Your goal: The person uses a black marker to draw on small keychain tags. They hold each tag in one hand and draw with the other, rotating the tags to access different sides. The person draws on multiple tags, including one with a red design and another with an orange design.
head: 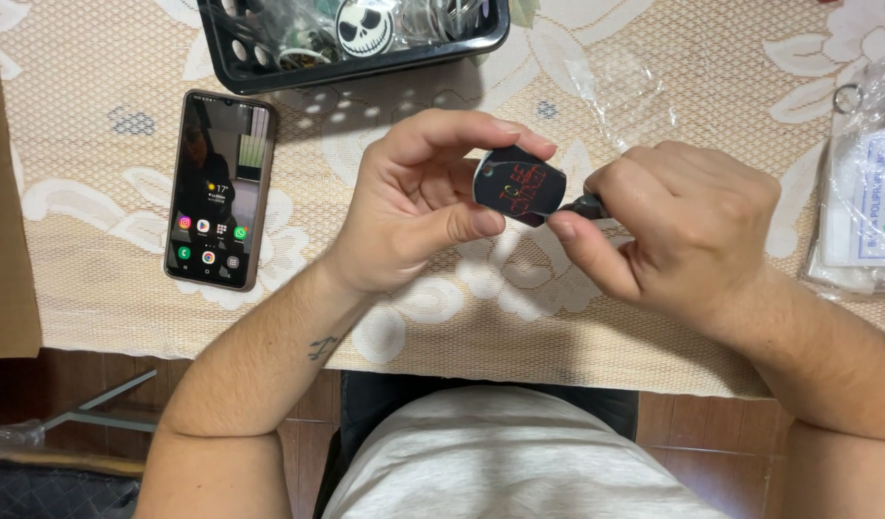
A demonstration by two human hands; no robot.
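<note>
Hands meet above the lace-covered tabletop: the left hand pinches a dark oval tag steady, the right hand closed around a small black tool touching its edge. Phone and black basket lie nearby.

Behind the right hand, most of a small dark tool hidden; only a stub visible beside the pinched dark tag. Above the grip, black basket cut off by the top edge, contents too jumbled to tell. Right of the grip, clear packets cut by the frame.
</note>
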